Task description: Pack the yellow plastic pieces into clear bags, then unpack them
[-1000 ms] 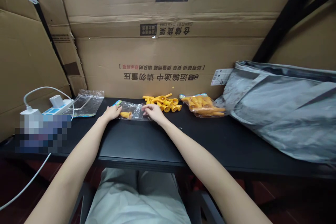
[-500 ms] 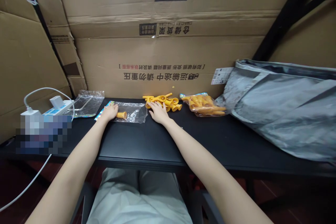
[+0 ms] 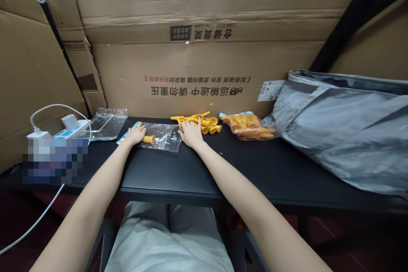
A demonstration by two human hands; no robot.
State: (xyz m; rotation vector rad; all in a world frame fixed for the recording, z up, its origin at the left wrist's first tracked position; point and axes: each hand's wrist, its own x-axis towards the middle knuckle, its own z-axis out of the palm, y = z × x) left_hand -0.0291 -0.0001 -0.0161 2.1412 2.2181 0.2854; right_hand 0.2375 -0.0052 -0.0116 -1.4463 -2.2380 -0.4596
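Clear, thin plastic bag with a blue-printed end (image 3: 164, 138) lies flat on the black tabletop (image 3: 172, 174); likely light, limp, slippery, best held by its edge. Left hand (image 3: 135, 134) rests over the printed end, beside a yellow, flared plastic piece (image 3: 149, 140); cannot tell whether its fingers grip anything. Right hand (image 3: 191, 134) touches the near-left side of a heap of yellow, flared plastic pieces (image 3: 207, 123), fingers bent, grip hidden. Pieces probably light, stiff; narrow stems seem the surest hold.
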